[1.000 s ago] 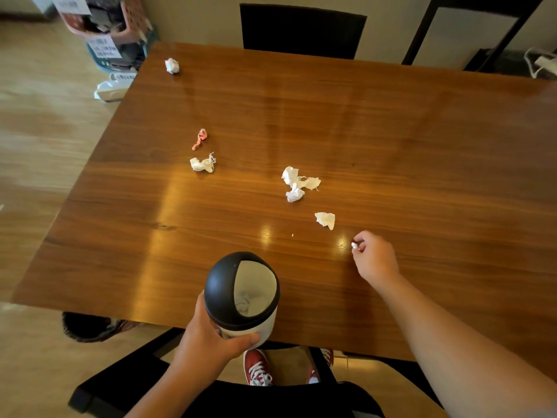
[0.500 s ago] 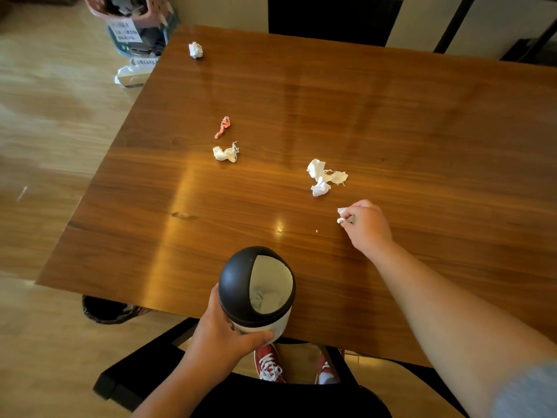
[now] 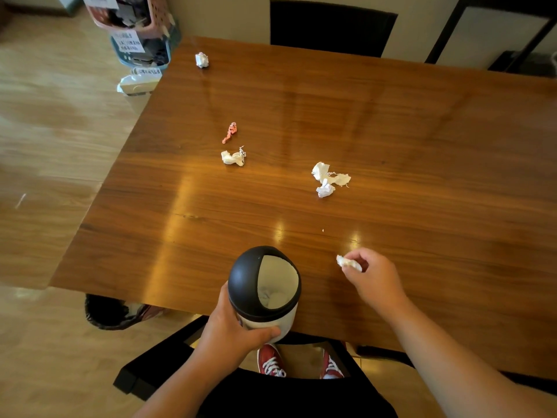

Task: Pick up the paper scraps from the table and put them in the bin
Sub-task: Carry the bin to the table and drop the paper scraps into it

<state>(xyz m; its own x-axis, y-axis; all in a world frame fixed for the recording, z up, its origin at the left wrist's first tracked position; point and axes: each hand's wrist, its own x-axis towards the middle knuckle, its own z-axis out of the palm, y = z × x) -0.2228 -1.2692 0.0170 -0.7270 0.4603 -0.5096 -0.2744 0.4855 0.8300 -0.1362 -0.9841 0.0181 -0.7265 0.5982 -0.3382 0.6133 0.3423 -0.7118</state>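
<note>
Crumpled white paper scrap (image 3: pixel 348 262) pinched in right hand (image 3: pixel 372 276), at 3 o'clock of black-domed white bin (image 3: pixel 265 292). Left hand (image 3: pixel 232 330) grips bin at brown wooden counter (image 3: pixel 422 146) edge.

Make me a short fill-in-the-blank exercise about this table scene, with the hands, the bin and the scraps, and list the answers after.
1. The left hand grips the ____.
2. The right hand pinches a white ____.
3. The lone coloured scrap on the table is ____.
4. The bin's domed lid is ____ in colour.

Answers: bin; scrap; orange; black
</note>
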